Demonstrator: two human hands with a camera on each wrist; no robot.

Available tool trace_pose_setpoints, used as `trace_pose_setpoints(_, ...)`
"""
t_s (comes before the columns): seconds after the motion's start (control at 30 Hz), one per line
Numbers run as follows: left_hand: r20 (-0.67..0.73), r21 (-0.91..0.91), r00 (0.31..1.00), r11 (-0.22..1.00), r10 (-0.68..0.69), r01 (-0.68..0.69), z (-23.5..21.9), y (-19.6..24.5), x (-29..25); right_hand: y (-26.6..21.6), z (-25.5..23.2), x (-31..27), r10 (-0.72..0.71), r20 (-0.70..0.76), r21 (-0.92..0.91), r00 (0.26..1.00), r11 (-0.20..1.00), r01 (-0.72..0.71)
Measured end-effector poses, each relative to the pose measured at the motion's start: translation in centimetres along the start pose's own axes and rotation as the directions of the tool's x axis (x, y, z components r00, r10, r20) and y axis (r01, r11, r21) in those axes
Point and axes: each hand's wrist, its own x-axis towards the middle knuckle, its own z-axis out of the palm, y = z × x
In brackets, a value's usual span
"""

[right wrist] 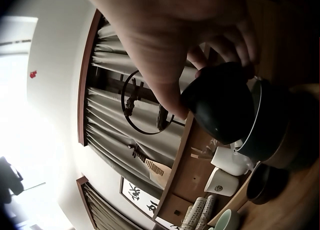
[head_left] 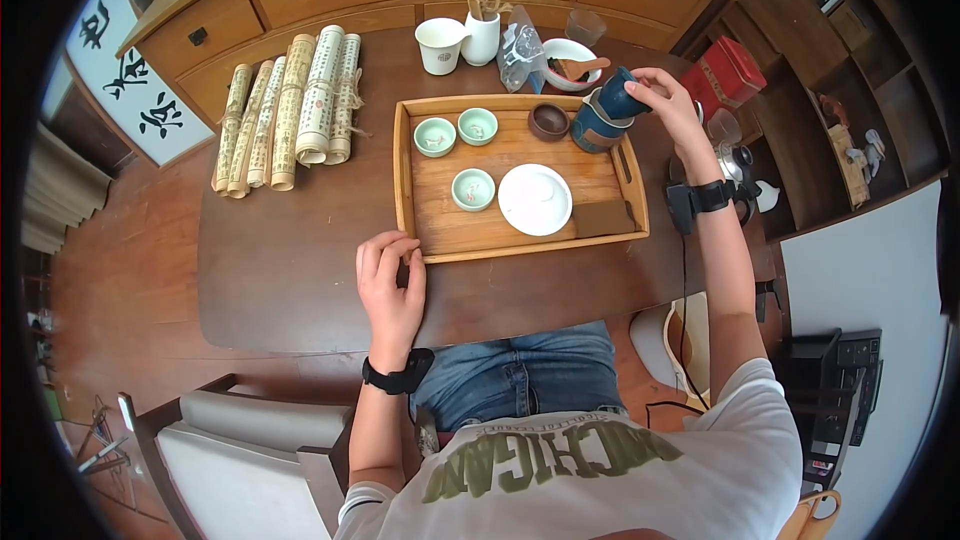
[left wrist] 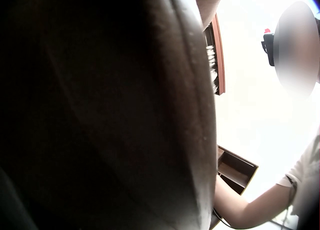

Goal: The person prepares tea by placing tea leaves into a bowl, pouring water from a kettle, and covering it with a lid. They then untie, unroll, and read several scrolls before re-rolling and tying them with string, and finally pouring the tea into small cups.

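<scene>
A dark blue cup (head_left: 622,94) is pinched between the thumb and fingers of the right hand (head_left: 668,105), tilted over a blue pot with a brown band (head_left: 598,130) at the tray's back right corner. In the right wrist view the right hand (right wrist: 185,34) grips the dark cup (right wrist: 220,102) against the rim of the larger vessel (right wrist: 265,122). The left hand (head_left: 388,285) rests at the front left corner of the wooden tray (head_left: 500,256), its fingers loosely bent. A dark surface fills most of the left wrist view, and the left hand cannot be made out there.
On the tray are several pale green cups (head_left: 473,189), a white lidded dish (head_left: 535,199), a brown cup (head_left: 548,121) and a brown cloth (head_left: 604,219). Behind stand a white cup (head_left: 440,46), a white holder (head_left: 481,40) and a bowl (head_left: 573,64). Rolled scrolls (head_left: 290,110) lie left.
</scene>
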Motion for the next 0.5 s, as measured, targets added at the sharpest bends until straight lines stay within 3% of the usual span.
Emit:
trace_pose_setpoints(0.17,0.005,0.009,1.0,1.0,0.002,-0.002,0.0,-0.1,0.0,-0.2,-0.2,-0.6,0.085,0.04,0.125,0.996,0.988,-0.09)
trace_pose_setpoints(0.5,0.018,0.019,1.0,1.0,-0.008,0.008,-0.1,0.2,0.0,0.8,-0.6,-0.4,0.091,0.088,0.092,0.992,0.991,-0.099)
